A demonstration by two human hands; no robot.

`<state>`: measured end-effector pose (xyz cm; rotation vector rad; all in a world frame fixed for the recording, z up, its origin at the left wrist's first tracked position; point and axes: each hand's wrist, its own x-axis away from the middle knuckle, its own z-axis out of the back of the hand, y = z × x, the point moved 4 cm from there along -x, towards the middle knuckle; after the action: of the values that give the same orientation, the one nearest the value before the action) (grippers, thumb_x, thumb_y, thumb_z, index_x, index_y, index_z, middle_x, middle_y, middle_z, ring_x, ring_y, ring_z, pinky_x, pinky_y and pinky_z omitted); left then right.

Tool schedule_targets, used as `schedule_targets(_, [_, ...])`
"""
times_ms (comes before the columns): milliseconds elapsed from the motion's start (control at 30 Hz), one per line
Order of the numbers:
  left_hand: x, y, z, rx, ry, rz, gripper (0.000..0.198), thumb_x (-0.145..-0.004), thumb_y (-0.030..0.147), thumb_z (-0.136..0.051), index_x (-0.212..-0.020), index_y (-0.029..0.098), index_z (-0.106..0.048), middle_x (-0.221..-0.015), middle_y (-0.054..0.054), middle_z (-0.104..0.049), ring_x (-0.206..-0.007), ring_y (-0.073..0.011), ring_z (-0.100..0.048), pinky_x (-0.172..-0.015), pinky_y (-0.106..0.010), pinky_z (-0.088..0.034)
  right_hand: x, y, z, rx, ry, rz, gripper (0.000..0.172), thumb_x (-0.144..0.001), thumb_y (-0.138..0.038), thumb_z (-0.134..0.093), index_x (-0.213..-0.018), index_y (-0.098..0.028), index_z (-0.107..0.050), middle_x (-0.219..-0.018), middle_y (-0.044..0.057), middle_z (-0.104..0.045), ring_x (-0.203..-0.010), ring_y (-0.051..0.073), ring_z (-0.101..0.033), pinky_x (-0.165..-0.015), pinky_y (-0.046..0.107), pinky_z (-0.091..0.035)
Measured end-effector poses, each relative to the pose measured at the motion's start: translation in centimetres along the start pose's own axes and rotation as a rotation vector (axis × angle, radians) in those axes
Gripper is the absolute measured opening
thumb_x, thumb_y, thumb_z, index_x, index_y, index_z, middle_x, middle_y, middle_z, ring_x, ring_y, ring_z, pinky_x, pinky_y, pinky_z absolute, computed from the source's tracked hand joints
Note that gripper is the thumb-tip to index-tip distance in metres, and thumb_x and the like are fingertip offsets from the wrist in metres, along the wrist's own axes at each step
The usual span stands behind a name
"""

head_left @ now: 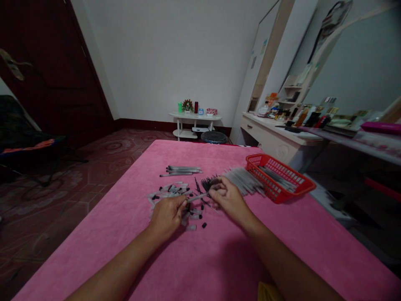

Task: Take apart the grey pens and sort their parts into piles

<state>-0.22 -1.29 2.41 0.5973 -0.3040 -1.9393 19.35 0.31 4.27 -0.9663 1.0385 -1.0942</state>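
A thin, clear-grey pen barrel (pixel 198 197) spans the gap between my hands, slightly higher at its right end. My left hand (pixel 166 214) is closed, pinching the left end between thumb and fingers. At the right end, my right hand (pixel 228 197) is closed on the same barrel, its fingertips curled. Clear pen caps (pixel 171 190) and small black plugs (pixel 204 225) lie scattered around and beyond my left hand. Dark, slender pen parts (pixel 197 184) lie between the hands. Beyond my right hand spreads a row of translucent pen tubes (pixel 242 179), partly hidden by it.
Several capped pens (pixel 182 170) lie together farther back on the pink cloth (pixel 125 234). A red plastic basket (pixel 290 194) holding more pen tubes stands at the right. Past the table are a white side table (pixel 196 117) and a cluttered dresser (pixel 275 133).
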Motion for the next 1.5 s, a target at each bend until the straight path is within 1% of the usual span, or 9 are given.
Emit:
schedule_targets(200, [0.1, 0.2, 0.0, -0.035, -0.007, -0.035, 0.033, -0.093, 0.034, -0.034, -0.070, 0.021, -0.055, -0.067, -0.002, -0.062, -0.065, -0.0190, -0.057, -0.059, -0.027, -0.031, -0.1, 0.5, 0.1, 0.108, -0.072, -0.026, 0.026, -0.082, -0.035, -0.053, -0.063, -0.016, -0.053, -0.049, -0.003, -0.048, -0.042, 0.008, -0.043, -0.040, 0.019, -0.030])
schedule_targets(333, [0.1, 0.1, -0.1, -0.039, -0.013, -0.029, 0.035, -0.093, 0.037, -0.033, -0.069, 0.021, -0.053, -0.067, -0.002, -0.062, -0.064, -0.0189, -0.057, -0.059, -0.028, -0.031, 0.0, 0.6, -0.2, 0.004, -0.074, -0.082, 0.022, -0.073, -0.030, -0.062, -0.089, -0.017, -0.058, -0.058, -0.004, -0.054, -0.045, 0.009, -0.048, -0.041, 0.019, -0.034])
schedule_targets(500, [0.1, 0.1, -0.1, -0.054, -0.024, -0.036, 0.032, -0.093, 0.033, -0.034, -0.071, 0.021, -0.053, -0.069, -0.003, -0.062, -0.065, -0.0186, -0.057, -0.060, -0.028, -0.031, 0.0, 0.9, -0.3, 0.007, -0.083, -0.108, 0.017, -0.076, -0.033, -0.057, -0.076, -0.016, -0.056, -0.053, -0.004, -0.051, -0.044, 0.009, -0.046, -0.041, 0.020, -0.034])
schedule_targets(667, [0.1, -0.2, 0.1, -0.002, 0.008, -0.007, 0.033, -0.092, 0.034, -0.035, -0.067, 0.021, -0.053, -0.064, -0.002, -0.059, -0.063, -0.0183, -0.055, -0.059, -0.028, -0.031, -0.7, 0.6, 1.2, -0.003, 0.111, -0.030, 0.018, -0.072, -0.025, -0.056, -0.088, -0.016, -0.061, -0.065, -0.001, -0.057, -0.051, 0.010, -0.050, -0.047, 0.021, -0.040])
schedule_targets(867, [-0.2, -0.5, 0.4, 0.496, 0.181, 0.078, 0.028, -0.091, 0.034, -0.040, -0.074, 0.018, -0.054, -0.066, -0.002, -0.059, -0.061, -0.0154, -0.054, -0.060, -0.027, -0.039, -0.2, 2.4, -0.9, 0.163, -0.022, 0.041, 0.018, -0.074, -0.017, -0.056, -0.089, -0.016, -0.065, -0.072, 0.001, -0.061, -0.061, 0.012, -0.055, -0.054, 0.022, -0.043])
schedule_targets(1067, [-0.4, -0.2, -0.8, 1.329, 0.154, 0.285, 0.023, -0.085, 0.037, -0.057, -0.098, 0.020, -0.049, -0.098, -0.008, -0.070, -0.078, -0.0193, -0.068, -0.073, -0.036, -0.053, 1.0, 3.2, -3.4, 0.152, -0.123, 0.027, 0.022, -0.079, -0.020, -0.057, -0.099, -0.018, -0.066, -0.081, 0.004, -0.066, -0.064, 0.014, -0.060, -0.056, 0.023, -0.045])
schedule_targets(1133, [-0.4, -0.2, -1.0, 1.427, 0.160, 0.297, 0.027, -0.081, 0.035, -0.063, -0.098, 0.019, -0.049, -0.102, -0.010, -0.070, -0.084, -0.0210, -0.069, -0.077, -0.036, -0.053, 1.2, 2.6, -3.7, 0.125, -0.147, 0.022, 0.019, -0.085, -0.029, -0.053, -0.090, -0.017, -0.066, -0.072, 0.002, -0.064, -0.057, 0.013, -0.058, -0.053, 0.023, -0.044])
schedule_targets(1333, [-0.3, 0.0, -1.7, 1.544, 0.115, 0.304, 0.035, -0.072, 0.030, -0.075, -0.097, 0.016, -0.055, -0.101, -0.012, -0.071, -0.087, -0.0237, -0.070, -0.083, -0.038, -0.053, 1.8, 1.4, -4.9, -0.076, -0.277, -0.172, 0.054, -0.084, -0.065, -0.040, -0.069, -0.016, -0.058, -0.046, -0.002, -0.052, -0.035, 0.009, -0.044, -0.035, 0.019, -0.029])
schedule_targets(1500, [-0.1, 0.7, -1.4, 1.556, 0.063, 0.302, 0.029, -0.071, 0.026, -0.075, -0.093, 0.016, -0.059, -0.100, -0.011, -0.072, -0.090, -0.0226, -0.069, -0.082, -0.035, -0.053, 2.4, 1.3, -5.2, -0.274, -0.349, -0.330, 0.050, -0.072, -0.064, -0.059, -0.066, -0.015, -0.054, -0.047, -0.005, -0.047, -0.033, 0.004, -0.032, -0.033, 0.018, -0.019])
